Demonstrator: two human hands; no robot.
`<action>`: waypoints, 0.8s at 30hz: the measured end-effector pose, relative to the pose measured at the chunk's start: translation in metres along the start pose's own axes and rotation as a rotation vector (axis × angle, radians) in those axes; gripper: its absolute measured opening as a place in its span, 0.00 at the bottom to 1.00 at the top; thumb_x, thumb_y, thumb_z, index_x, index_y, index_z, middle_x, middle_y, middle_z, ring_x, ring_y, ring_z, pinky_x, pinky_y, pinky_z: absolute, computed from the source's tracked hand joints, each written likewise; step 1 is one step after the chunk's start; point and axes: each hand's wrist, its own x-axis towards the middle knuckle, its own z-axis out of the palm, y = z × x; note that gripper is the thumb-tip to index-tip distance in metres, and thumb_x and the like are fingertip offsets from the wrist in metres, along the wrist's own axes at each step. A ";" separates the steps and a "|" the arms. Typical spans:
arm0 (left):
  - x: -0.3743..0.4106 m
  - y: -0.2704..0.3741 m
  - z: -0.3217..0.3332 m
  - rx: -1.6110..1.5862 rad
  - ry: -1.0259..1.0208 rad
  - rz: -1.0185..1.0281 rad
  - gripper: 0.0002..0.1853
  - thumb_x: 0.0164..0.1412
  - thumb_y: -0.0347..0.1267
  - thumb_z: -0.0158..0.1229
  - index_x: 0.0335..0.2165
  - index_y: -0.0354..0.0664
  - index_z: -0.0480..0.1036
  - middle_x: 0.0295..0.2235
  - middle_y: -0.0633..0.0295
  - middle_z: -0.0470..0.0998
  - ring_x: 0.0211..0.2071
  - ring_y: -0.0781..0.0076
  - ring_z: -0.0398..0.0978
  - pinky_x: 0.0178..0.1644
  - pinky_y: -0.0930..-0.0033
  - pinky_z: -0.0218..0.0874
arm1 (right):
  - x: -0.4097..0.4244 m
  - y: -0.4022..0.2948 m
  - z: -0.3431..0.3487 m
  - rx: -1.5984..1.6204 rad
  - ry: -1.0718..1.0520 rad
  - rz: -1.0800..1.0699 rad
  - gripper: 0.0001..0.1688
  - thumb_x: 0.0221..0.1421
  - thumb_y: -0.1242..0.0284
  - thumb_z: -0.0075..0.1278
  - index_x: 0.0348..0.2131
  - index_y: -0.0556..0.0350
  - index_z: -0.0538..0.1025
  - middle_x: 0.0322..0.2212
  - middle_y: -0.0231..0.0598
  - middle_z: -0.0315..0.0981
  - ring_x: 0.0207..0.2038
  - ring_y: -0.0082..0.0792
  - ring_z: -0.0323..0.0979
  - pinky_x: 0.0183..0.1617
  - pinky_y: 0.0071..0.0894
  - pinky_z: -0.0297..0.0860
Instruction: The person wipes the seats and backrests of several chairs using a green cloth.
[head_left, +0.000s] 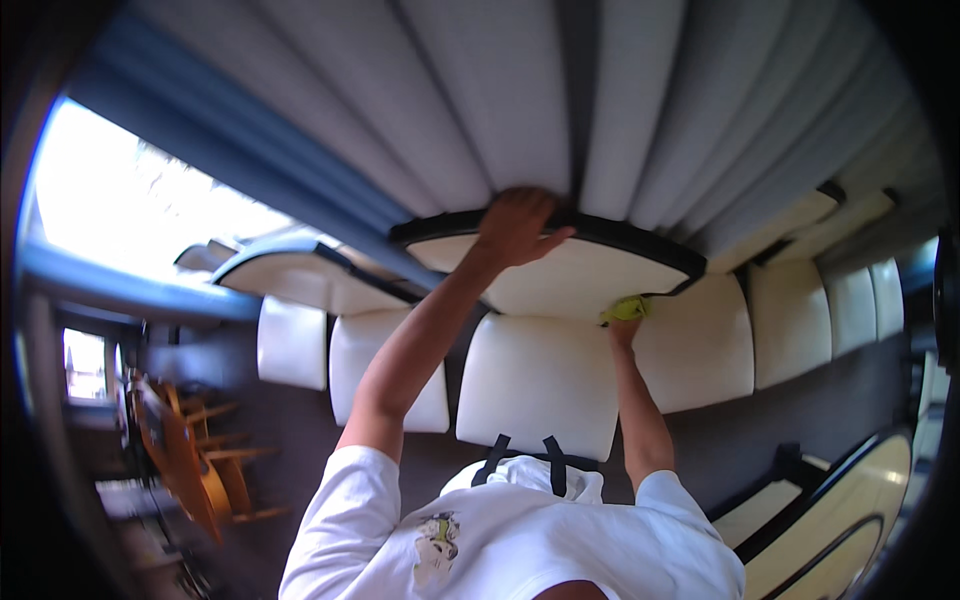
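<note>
A cream padded chair with a dark-trimmed backrest stands in front of me, its seat close to my body. My left hand rests over the top edge of that backrest, fingers over the dark trim and thumb on the cream front. Lower down at the right, my right hand holds a yellow-green cloth against the side of the backrest, near where it meets the seat. The cloth covers most of the fingers.
More cream seats line up on both sides. Pale curtains hang behind the backrest, with a bright window at the left. Orange wooden furniture stands lower left, and another cream chair with dark trim lower right.
</note>
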 end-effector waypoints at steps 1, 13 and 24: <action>-0.012 -0.008 0.001 -0.023 -0.145 -0.092 0.24 0.54 0.53 0.56 0.34 0.41 0.73 0.31 0.53 0.76 0.32 0.56 0.76 0.34 0.58 0.67 | -0.002 -0.033 0.021 0.044 0.081 0.012 0.16 0.50 0.77 0.53 0.41 0.58 0.70 0.37 0.37 0.69 0.40 0.37 0.68 0.47 0.35 0.65; -0.002 0.001 0.040 0.184 0.326 -0.156 0.28 0.46 0.58 0.59 0.16 0.45 0.68 0.14 0.61 0.70 0.17 0.62 0.70 0.21 0.64 0.60 | 0.129 -0.181 -0.020 -0.052 0.435 -0.419 0.13 0.49 0.78 0.52 0.36 0.62 0.69 0.30 0.38 0.70 0.33 0.39 0.69 0.43 0.38 0.65; -0.026 -0.002 0.055 0.235 0.390 -0.167 0.25 0.54 0.54 0.53 0.19 0.42 0.72 0.20 0.57 0.75 0.21 0.57 0.74 0.26 0.62 0.65 | 0.040 -0.014 0.041 -0.561 0.655 -0.346 0.29 0.45 0.70 0.61 0.47 0.57 0.71 0.42 0.40 0.71 0.45 0.45 0.69 0.53 0.47 0.63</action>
